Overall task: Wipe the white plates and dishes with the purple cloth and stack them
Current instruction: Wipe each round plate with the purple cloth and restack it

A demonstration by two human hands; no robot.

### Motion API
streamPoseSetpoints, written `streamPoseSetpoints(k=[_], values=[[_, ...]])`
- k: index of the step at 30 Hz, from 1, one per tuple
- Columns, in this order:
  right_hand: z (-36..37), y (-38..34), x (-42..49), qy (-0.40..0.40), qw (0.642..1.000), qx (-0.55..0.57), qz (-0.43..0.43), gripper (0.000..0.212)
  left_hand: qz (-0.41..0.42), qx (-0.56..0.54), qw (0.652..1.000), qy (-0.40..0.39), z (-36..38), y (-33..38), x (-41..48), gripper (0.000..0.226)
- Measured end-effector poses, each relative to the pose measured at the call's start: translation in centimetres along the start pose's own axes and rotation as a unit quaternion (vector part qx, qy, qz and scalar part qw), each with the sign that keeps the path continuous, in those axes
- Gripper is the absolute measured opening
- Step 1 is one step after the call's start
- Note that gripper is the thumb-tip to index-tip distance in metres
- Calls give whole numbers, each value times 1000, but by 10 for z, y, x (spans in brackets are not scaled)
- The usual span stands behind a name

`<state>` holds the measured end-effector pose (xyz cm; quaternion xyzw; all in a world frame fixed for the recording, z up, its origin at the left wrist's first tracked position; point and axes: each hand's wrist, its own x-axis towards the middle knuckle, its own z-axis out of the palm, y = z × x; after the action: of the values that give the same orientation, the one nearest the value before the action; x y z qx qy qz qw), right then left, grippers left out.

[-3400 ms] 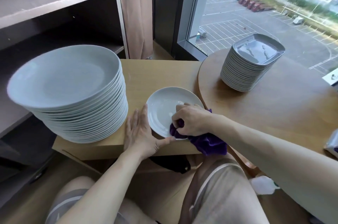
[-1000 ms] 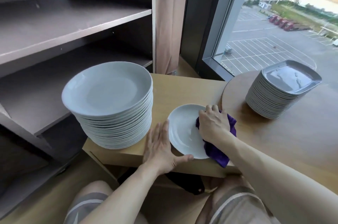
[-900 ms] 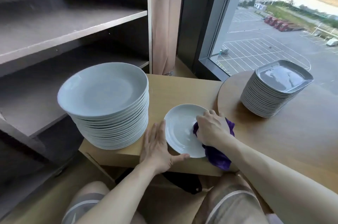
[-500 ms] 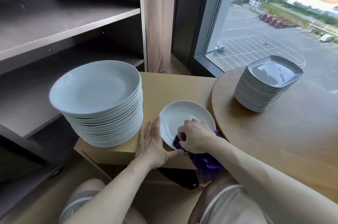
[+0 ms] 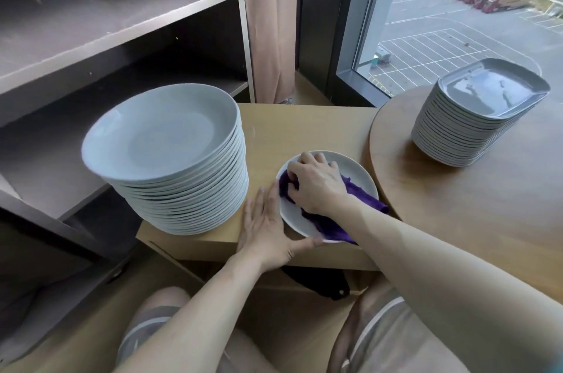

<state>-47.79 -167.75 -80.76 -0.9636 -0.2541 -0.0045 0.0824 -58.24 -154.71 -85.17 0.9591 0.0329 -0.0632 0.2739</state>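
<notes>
A small white plate [image 5: 358, 173] lies flat near the front edge of the low wooden table [image 5: 304, 125]. My right hand [image 5: 316, 182] presses the purple cloth [image 5: 362, 194] onto the plate's left half, fingers closed around the bunched cloth. My left hand [image 5: 268, 226] rests flat on the table, fingers apart, its thumb hooked along the plate's near rim. A tall stack of round white plates [image 5: 176, 159] stands to the left of the hands. A stack of square white dishes [image 5: 478, 116] stands on the round table [image 5: 472, 205] at the right.
A dark shelf unit [image 5: 106, 22] rises behind and left of the round stack. A curtain [image 5: 268, 22] and a window [image 5: 457, 7] lie beyond the table. My knees and a black object [image 5: 320, 281] sit below the table's front edge.
My right hand has swept the purple cloth from the plate's near edge up and across to its left and far side. My left hand keeps its place at the rim.
</notes>
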Motion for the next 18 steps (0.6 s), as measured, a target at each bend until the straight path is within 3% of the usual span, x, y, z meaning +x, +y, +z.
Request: streamPoseSetpoints(k=[10,18], values=[[-16,34,-13,-8,989,-90,120,34,1,4,1000,20,1,-1,-2,140],[-36,27,-44,-93,981,-66,154,24,-7,6,1000,13,3,-3,0,140]])
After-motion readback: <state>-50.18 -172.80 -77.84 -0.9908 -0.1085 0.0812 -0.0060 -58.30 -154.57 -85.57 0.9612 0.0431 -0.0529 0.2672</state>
